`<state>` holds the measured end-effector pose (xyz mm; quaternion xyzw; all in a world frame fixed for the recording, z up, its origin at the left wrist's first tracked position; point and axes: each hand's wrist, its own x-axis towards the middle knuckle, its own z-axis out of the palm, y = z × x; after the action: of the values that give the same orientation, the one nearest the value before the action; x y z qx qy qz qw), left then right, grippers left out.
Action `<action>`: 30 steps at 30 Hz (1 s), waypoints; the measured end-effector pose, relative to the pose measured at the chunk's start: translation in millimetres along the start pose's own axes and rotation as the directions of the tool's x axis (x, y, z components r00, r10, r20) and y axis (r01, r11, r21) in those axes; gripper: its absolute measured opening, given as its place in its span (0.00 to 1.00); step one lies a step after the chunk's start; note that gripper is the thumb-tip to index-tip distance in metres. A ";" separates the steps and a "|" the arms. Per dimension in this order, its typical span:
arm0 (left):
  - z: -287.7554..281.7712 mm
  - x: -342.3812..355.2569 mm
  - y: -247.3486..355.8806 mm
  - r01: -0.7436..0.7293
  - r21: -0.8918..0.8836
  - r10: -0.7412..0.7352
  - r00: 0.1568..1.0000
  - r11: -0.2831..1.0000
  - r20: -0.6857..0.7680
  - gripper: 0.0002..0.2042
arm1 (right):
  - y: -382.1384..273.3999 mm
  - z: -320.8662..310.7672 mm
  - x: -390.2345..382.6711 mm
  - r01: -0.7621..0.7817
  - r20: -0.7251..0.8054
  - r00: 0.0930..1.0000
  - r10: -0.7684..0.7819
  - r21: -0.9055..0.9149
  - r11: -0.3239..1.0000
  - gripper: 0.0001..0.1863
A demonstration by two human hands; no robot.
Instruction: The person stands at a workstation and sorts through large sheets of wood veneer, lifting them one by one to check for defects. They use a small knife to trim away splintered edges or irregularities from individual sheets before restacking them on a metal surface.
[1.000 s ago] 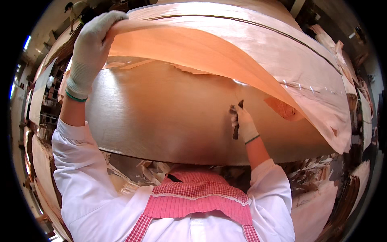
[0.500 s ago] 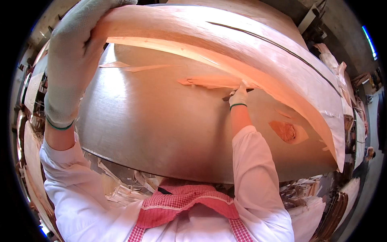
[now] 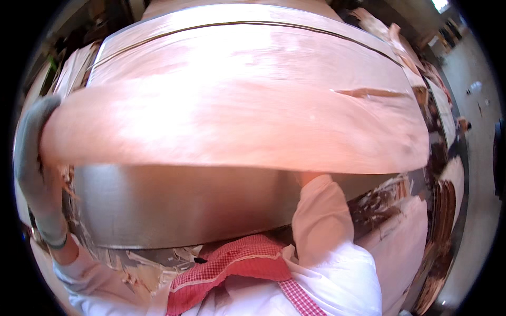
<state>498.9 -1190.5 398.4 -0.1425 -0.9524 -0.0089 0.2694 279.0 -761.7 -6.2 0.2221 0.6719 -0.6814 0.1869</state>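
Note:
A large, thin, pale pinkish wood veneer sheet lies over a metal-topped table, its near edge hanging free above the metal. At the sheet's left end, my left hand, in a grey-white knit glove, is closed around the edge. My right forearm reaches in beneath the near edge. The veneer covers my right hand, so its fingers and anything in them are hidden. Toward the right, a torn split shows in the sheet. A long dark slit runs across the far part.
Stacked veneer stands below the table at the right, with more stacks at the left. Torn scraps lie beneath the near table edge. A concrete floor runs along the far right.
The left hand has brought the veneer's near edge down and toward me, covering more metal. The right hand, earlier seen holding a knife by a scrap, is now under the sheet.

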 end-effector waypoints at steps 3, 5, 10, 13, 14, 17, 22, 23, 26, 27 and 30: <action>3.1 -13.4 3.6 -0.022 0.133 0.011 0.996 0.991 0.084 0.18 | -4.1 -114.9 -16.9 -0.058 -0.076 0.996 0.053 -0.072 0.996 0.07; 5.6 -29.0 10.1 0.036 0.112 -0.045 0.996 0.993 0.082 0.19 | 1.8 -172.0 -38.0 -0.109 -0.076 0.992 0.103 -0.074 0.991 0.08; 6.9 -89.8 26.1 0.080 -0.263 -0.040 0.987 0.961 0.154 0.22 | 61.7 -270.2 -94.7 -0.253 -0.043 0.965 0.259 0.117 0.960 0.11; -11.6 -94.8 68.3 0.301 -0.287 -0.113 0.842 0.909 0.527 0.27 | 116.8 -313.7 -144.5 -0.340 -0.072 0.925 0.373 0.280 0.898 0.13; -8.9 -85.2 85.0 0.389 -0.251 -0.112 0.707 0.886 0.699 0.31 | 139.3 -339.1 -178.5 -0.372 -0.128 0.891 0.435 0.342 0.863 0.13; -9.6 -90.9 127.3 0.496 -0.100 -0.171 0.472 0.862 0.865 0.31 | 197.3 -380.6 -229.4 -0.462 -0.201 0.810 0.551 0.359 0.811 0.16; -8.6 -29.2 258.1 0.364 -0.313 0.090 0.515 0.877 0.852 0.27 | 234.8 -429.4 -250.2 -0.237 -0.521 0.697 0.492 0.480 0.845 0.14; -3.1 -17.3 284.7 0.328 -0.321 0.102 0.542 0.888 0.834 0.27 | 232.5 -442.1 -250.7 -0.172 -0.541 0.747 0.386 0.404 0.899 0.14; 12.0 18.1 356.2 0.208 -0.344 0.153 0.612 0.915 0.776 0.27 | 225.8 -487.9 -252.5 -0.062 -0.625 0.756 0.194 0.226 0.972 0.18; 20.1 28.5 378.9 0.179 -0.349 0.164 0.633 0.920 0.757 0.28 | 227.4 -506.8 -258.2 -0.060 -0.624 0.755 0.199 0.236 0.970 0.18; 45.1 63.8 442.7 0.103 -0.362 0.215 0.646 0.926 0.733 0.28 | 233.9 -558.2 -272.2 0.041 -0.644 0.753 0.135 0.251 0.967 0.19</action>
<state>546.2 -744.6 366.3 -0.2111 -0.9518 -0.1198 -0.1874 663.4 -222.5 -49.3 0.4855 0.5976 -0.6339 -0.0727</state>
